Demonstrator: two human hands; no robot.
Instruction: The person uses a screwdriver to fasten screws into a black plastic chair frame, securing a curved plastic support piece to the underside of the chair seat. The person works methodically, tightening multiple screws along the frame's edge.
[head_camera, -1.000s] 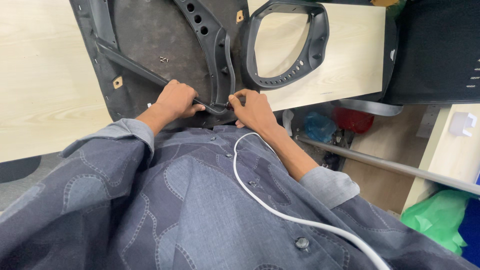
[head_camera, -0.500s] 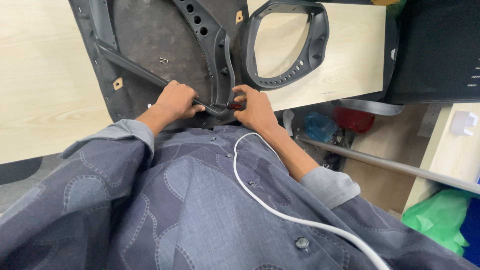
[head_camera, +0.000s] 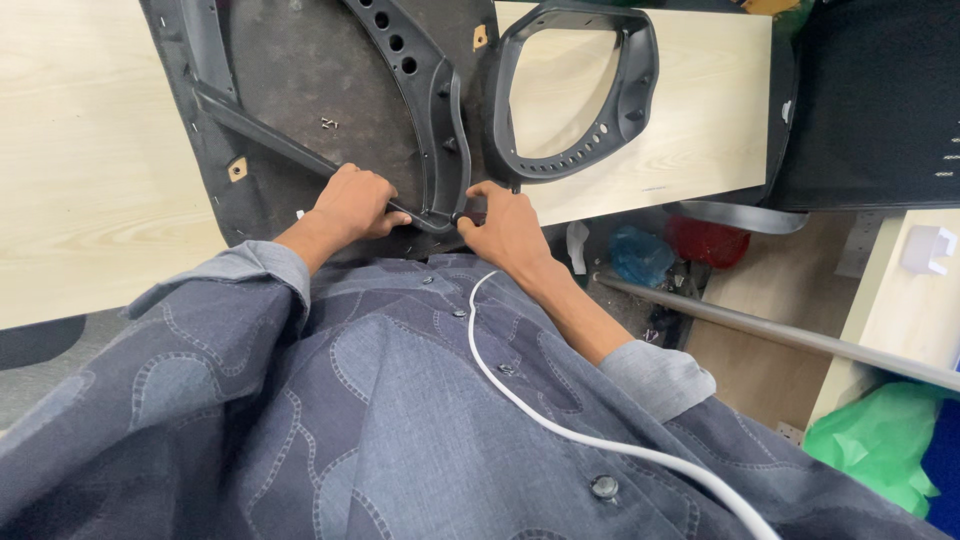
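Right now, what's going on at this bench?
A person in a blue patterned shirt is working on a dark seat panel lying on a pale wooden table. The left hand grips a black plastic frame at the panel's near edge, and the right hand presses beside it at the frame's lower corner. A second, ring-shaped black frame lies to the right, untouched. A white cable runs across the shirt.

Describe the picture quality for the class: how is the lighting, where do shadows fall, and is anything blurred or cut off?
Head view: even, soft indoor light with no strong glare; the left hand and right hand on the dark plastic frame look sharp; the space under the table is dimmer; the frame's top is cut off by the picture's upper edge.
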